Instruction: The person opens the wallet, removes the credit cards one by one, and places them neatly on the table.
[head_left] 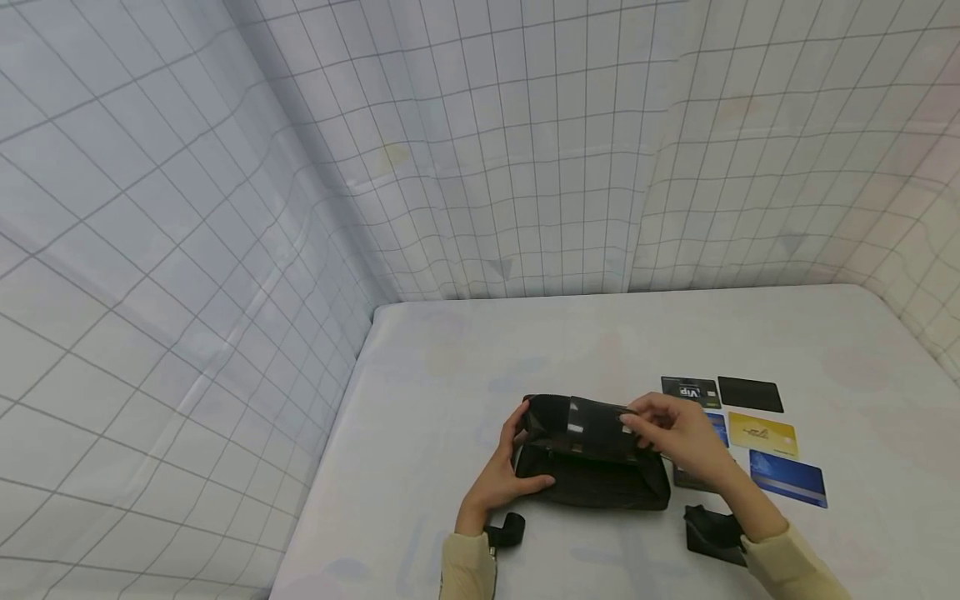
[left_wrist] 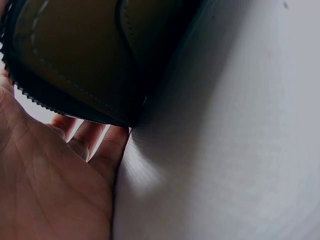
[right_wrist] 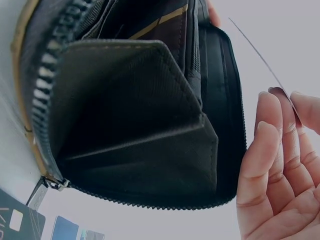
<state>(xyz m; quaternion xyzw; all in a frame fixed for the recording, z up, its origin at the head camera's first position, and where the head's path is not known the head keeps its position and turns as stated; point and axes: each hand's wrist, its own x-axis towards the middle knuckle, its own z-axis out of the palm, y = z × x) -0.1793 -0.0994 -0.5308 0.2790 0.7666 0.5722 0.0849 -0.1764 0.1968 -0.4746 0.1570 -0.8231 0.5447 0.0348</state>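
A black zip wallet (head_left: 600, 492) stands open on the white-covered table, its dark pockets and inner dividers (right_wrist: 135, 100) showing in the right wrist view. My left hand (head_left: 498, 475) grips the wallet's left end, thumb on the near side and fingers round the far side. In the left wrist view that hand (left_wrist: 55, 170) lies against the zipped edge. Thumb and fingers of my right hand (head_left: 678, 433) pinch a thin card (right_wrist: 270, 69) above the wallet's right part. The card appears edge-on in the right wrist view and looks dark in the head view.
Right of the wallet lie a black VIP card (head_left: 690, 392), a plain black card (head_left: 750, 394), a yellow card (head_left: 763, 434) and a blue card (head_left: 787, 477). Another blue card (head_left: 718, 427) and a dark card (head_left: 690, 479) are partly covered by my right hand. Gridded white curtains (head_left: 510, 167) surround the table.
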